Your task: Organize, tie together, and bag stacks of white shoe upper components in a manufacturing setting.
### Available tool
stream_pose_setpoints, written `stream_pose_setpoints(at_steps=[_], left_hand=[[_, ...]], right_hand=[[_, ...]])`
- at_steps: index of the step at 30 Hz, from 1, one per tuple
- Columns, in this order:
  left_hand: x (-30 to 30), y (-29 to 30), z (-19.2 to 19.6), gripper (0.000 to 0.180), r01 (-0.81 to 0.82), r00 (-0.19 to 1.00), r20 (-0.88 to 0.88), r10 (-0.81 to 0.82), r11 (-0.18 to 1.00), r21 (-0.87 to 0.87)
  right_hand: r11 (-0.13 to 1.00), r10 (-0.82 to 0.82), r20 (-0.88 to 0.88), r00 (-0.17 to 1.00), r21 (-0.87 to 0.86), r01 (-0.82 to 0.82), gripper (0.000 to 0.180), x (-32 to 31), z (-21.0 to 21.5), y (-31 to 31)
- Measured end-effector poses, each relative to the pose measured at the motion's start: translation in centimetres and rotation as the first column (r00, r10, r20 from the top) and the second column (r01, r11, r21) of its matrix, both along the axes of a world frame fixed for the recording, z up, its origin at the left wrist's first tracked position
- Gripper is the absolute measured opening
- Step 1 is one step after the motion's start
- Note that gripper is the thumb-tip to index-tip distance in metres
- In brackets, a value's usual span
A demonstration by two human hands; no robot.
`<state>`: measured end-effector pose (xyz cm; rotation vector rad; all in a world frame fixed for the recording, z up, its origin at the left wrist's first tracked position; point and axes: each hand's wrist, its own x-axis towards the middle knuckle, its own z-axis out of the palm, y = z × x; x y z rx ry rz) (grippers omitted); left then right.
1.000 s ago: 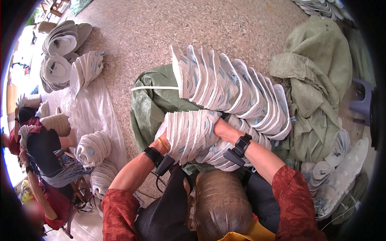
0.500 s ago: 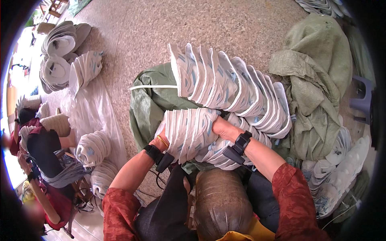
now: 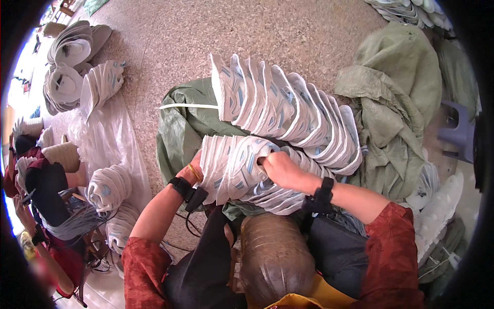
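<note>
In front of me a short stack of nested white shoe uppers with blue trim lies on its side. My left hand holds the stack's left end, its fingers mostly hidden behind the uppers. With curled fingers, my right hand grips the edge of the upper at the stack's right end; its fingertips are tucked into the opening. More nested uppers lie under and right of that hand. Just beyond, a longer curved row of uppers rests partly on a green woven sack.
A large brown plastic bottle-shaped container stands between my legs. Rumpled green sacking and a grey-blue plastic stool are at the right. Stacks of uppers, clear plastic sheeting and another person's arm are at the left.
My right hand has turned and come out from behind the short stack; its curled fingers are now at the front edge. My left hand stays at the left end. The whole view has shifted slightly.
</note>
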<state>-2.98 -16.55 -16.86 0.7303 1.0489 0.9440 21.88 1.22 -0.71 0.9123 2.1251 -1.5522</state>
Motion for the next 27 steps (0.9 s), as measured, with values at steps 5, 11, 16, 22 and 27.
stream_pose_setpoints(at_steps=[5,11,16,22,27], left_hand=[[1.6,2.0,4.4,0.047,-0.102,0.903,0.356,0.24,0.926,-0.364],[1.8,3.7,9.5,0.037,-0.127,0.93,0.3,0.211,0.953,-0.277],[1.5,6.0,14.0,0.042,0.141,0.948,-0.3,-0.105,0.985,0.099],[0.9,4.7,11.1,0.041,0.186,0.911,-0.37,-0.184,0.982,-0.03],[1.3,6.9,12.8,0.039,0.325,0.811,-0.524,-0.259,0.945,0.036]], right_hand=[[0.952,0.132,-0.224,0.966,0.299,-0.06,0.021,2.4,4.5,0.6],[0.96,-0.235,-0.122,0.964,0.127,0.25,0.022,1.3,7.0,0.3],[0.94,-0.19,-0.286,0.939,0.224,0.258,0.021,2.1,5.9,0.0],[0.794,0.291,-0.247,0.924,0.601,-0.09,0.025,2.6,6.3,-0.3],[0.899,0.098,-0.151,0.984,0.437,-0.022,0.03,2.5,7.4,0.9]])
